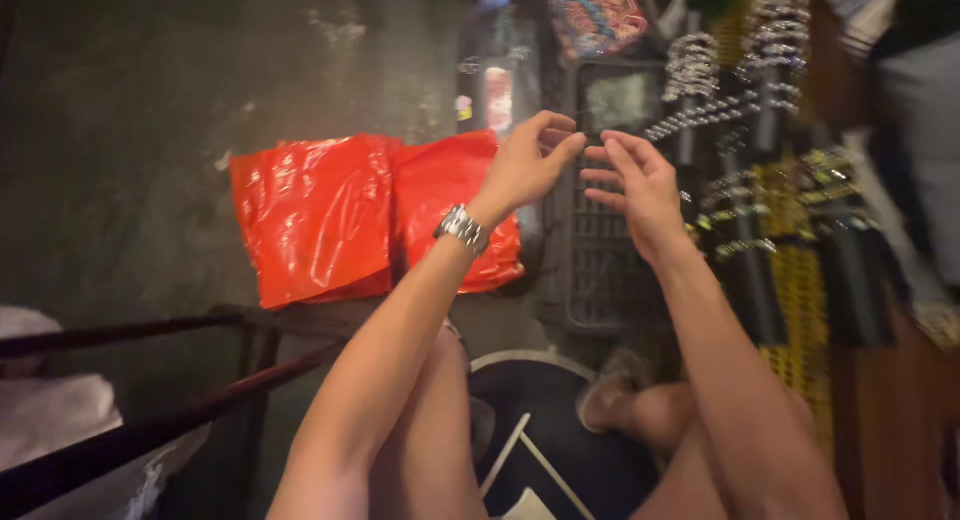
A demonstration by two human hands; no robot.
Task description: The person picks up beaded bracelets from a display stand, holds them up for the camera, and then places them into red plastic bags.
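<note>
My left hand (530, 165), with a metal watch (461, 228) on its wrist, is raised over the floor, its fingers loosely curled and nothing visible in them. Close beside it, my right hand (635, 185) is held up with its fingers spread, the two sets of fingertips nearly touching. Both hover above a dark plastic crate (600, 255) on the floor. Left of the hands lie red plastic bags (320, 215). Whether a small item sits between the fingertips is too blurred to tell.
Bunches of shiny metal rings and dark handled items (745, 130) hang or lie at the right over a yellow grid. A dark stool seat (560, 430) sits between my legs. Dark metal rails (150, 380) cross the lower left. Colourful packets (595, 15) lie at the top.
</note>
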